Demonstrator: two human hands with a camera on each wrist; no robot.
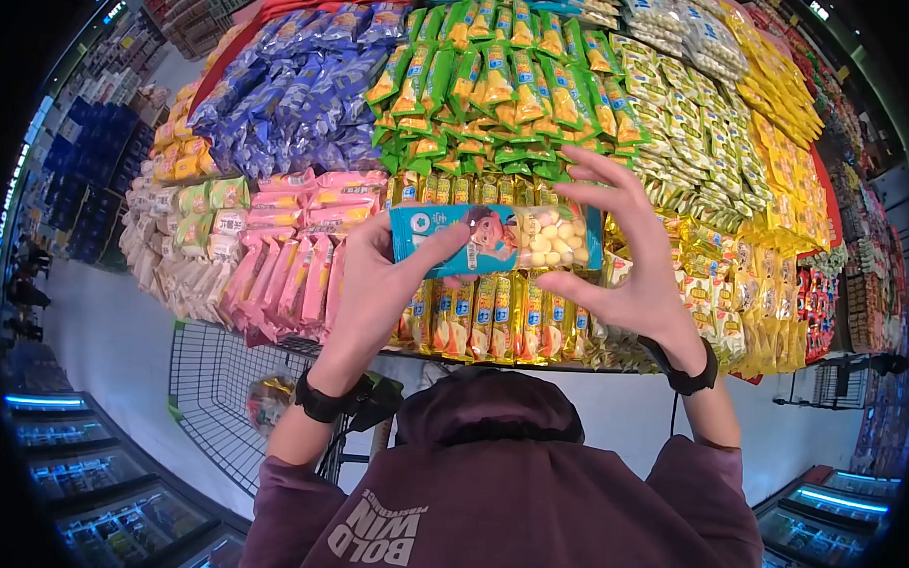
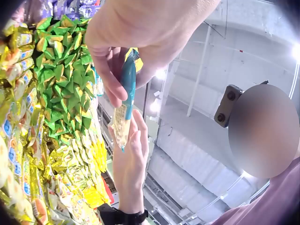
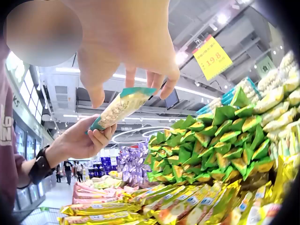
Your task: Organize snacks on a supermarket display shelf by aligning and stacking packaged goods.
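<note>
One teal packet (image 1: 491, 243), round pale pieces visible through clear film, held up over the gold packs (image 1: 486, 313). Left hand (image 1: 377, 273) grips one end, thumb across the front. Right hand (image 1: 630, 268) spread wide at the other end; cannot tell whether it touches. Green packs (image 1: 497, 80) beyond the gold packs; pink packs (image 1: 286, 278) left of them.

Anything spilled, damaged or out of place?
Nothing stands out. The oblong blue plastic packet with clear window, gripped by the left hand, looks intact; no spilled contents show. The green-and-yellow plastic packets are piled loosely, not oddly.
</note>
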